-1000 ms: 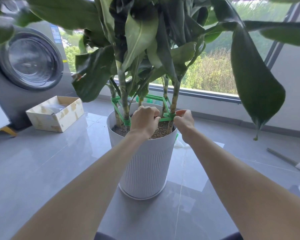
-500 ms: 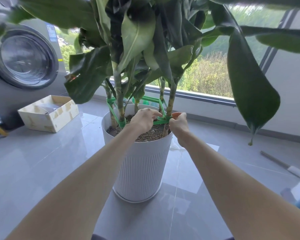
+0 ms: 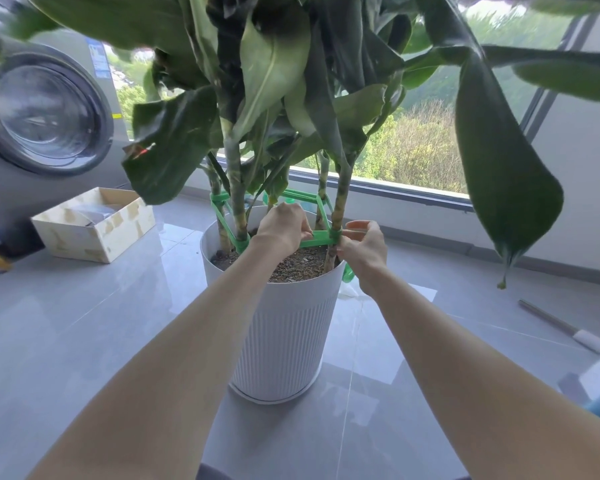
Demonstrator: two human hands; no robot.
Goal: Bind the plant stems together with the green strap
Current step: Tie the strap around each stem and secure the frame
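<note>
The strap [image 3: 318,241] ran in a rough ring around the stems [image 3: 238,206], just above the soil [image 3: 298,266] in the pot [image 3: 281,341]. It crossed from the left stems along the back and came down to the front-right stem [image 3: 340,202], where it wrapped tight. Its front span stretched flat between the two hands.

The left hand [image 3: 281,230] was over the soil with its fingers curled, pinching the left end of that span between thumb and fingertips. The right hand [image 3: 364,249] sat just right of the front-right stem, above the pot's rim, thumb on top and fingers curled beneath. It seemed to pinch the strap where it met the stem, though the fingertips were partly hidden there. A loose end [image 3: 347,274] of green hung below that hand, against the pot's outer wall.

The pot stood on a grey tiled floor [image 3: 84,323], with broad dark leaves [image 3: 499,174] drooping overhead. To the left an open box [image 3: 94,230] lay on the floor in front of a washer [image 3: 45,109]. A window [image 3: 413,147] behind the plant showed green trees, and a rod [image 3: 548,322] lay on the floor at the right.
</note>
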